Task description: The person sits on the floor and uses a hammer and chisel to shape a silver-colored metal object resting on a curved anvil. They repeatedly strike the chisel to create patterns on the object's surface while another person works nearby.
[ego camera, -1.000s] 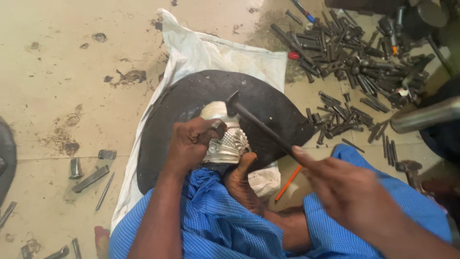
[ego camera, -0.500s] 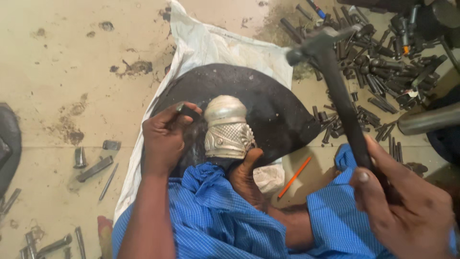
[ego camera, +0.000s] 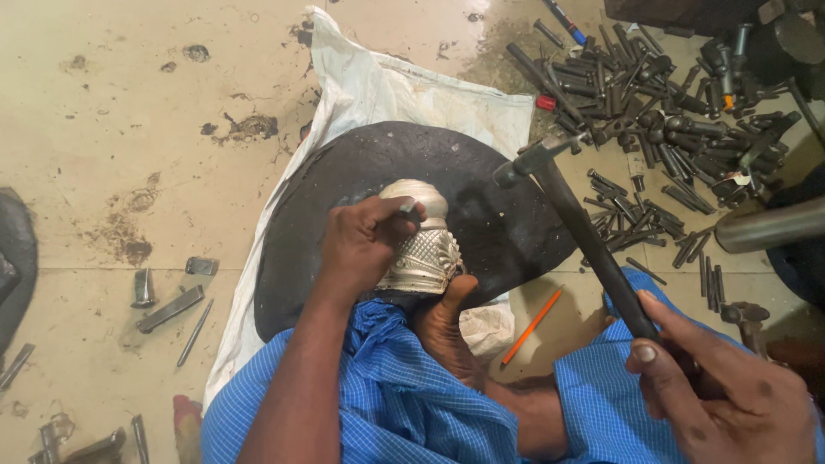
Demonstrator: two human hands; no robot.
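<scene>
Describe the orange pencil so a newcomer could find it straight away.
Start at the big black round pad lying on the white sack. Just off its lower right edge, on the bare floor between the blue-clad knees, lies the orange pencil. It is thin and bright, unlike the grey steel punches around.

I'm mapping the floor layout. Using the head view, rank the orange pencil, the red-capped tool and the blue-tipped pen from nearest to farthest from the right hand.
From the right hand, holding the hammer handle:
1. Orange pencil, on the floor just to its left, beside the blue cloth.
2. Red-capped tool, farther up, at the near edge of the punch pile.
3. Blue-tipped pen, farthest, near the top edge.
</scene>
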